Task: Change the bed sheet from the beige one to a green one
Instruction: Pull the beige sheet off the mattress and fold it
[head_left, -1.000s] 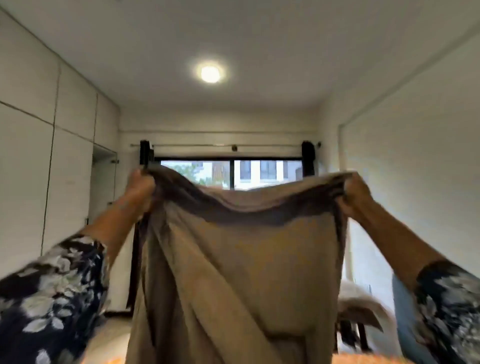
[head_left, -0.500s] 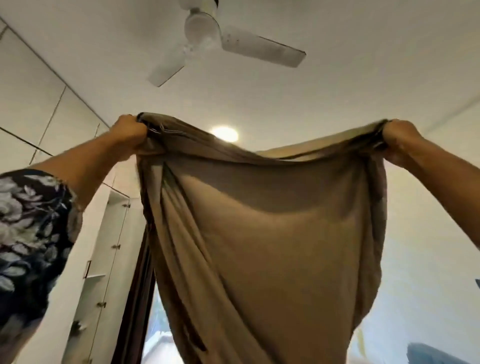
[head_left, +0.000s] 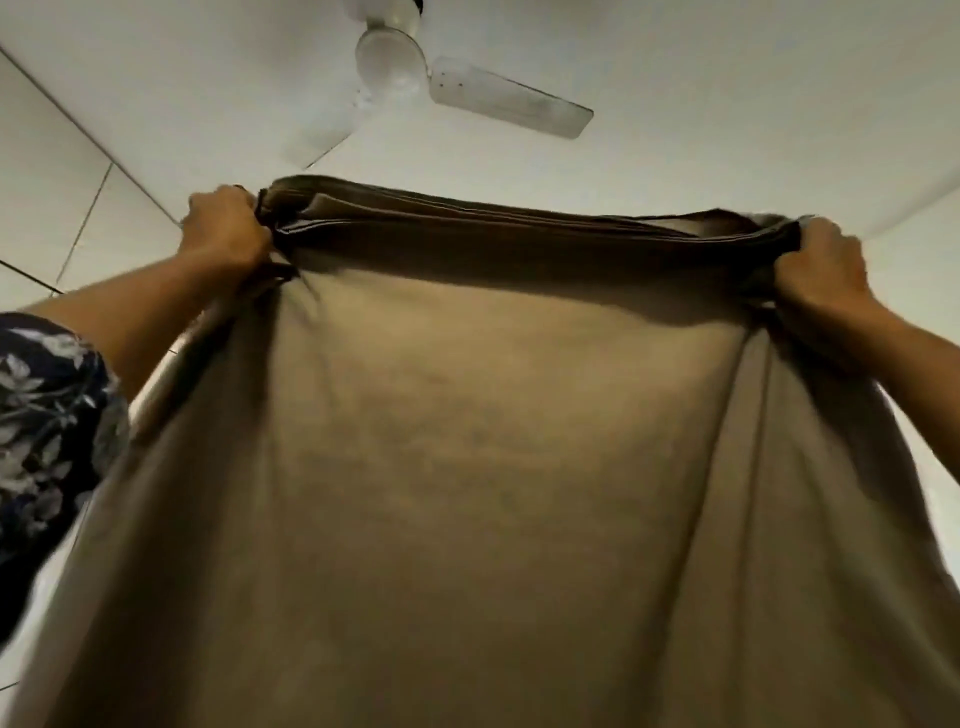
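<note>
Both hands (head_left: 224, 228) (head_left: 821, 265) grip beige sheet (head_left: 467, 467) overhead, top edge level.

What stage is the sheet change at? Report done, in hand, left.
Done: the beige sheet appears to be off the bed, raised toward the ceiling fan. In hand: the left hand and right hand grip its bunched top edge, stretched between them. Left: no green sheet or bed is in view.

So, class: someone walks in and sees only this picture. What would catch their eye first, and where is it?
First, the big beige sheet, which fills the middle and bottom of the view and hangs from a bunched top edge. Next, the left hand and right hand, each gripping an upper corner. Above them, a white ceiling fan sits at top centre.
</note>
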